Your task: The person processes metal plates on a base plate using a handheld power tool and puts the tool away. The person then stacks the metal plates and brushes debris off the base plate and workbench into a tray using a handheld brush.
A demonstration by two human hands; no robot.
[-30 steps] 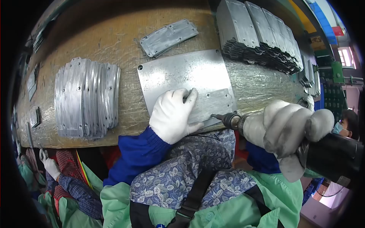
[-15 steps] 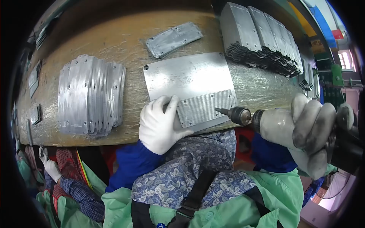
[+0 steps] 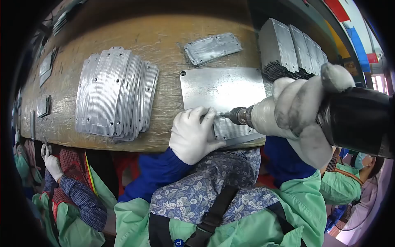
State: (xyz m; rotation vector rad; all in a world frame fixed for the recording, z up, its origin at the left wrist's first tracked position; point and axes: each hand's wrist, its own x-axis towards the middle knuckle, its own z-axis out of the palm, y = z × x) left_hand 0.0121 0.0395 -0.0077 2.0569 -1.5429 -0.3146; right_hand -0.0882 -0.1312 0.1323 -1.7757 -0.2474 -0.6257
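A ribbed metal plate with small holes lies along the near edge of a larger smooth steel plate. My left hand, in a white glove, grips the ribbed plate's left end, thumb along the near side and fingertips at the upper left corner. In my right hand, in a smudged glove, is a power drill with a black body and wrapped front. Its bit points left and meets the ribbed plate's upper left corner beside my left fingertips. Whether the tip sits in a hole, I cannot tell.
A fanned stack of ribbed plates lies to the left. Several more plates rest beyond the steel plate, with tall stacks at the back right. A co-worker's gloved hand shows at lower left; another person is at right.
The drill in my right hand has moved left and away from me, from over the ribbed plate's middle to its upper left corner. My left hand keeps its hold. The view has shifted.
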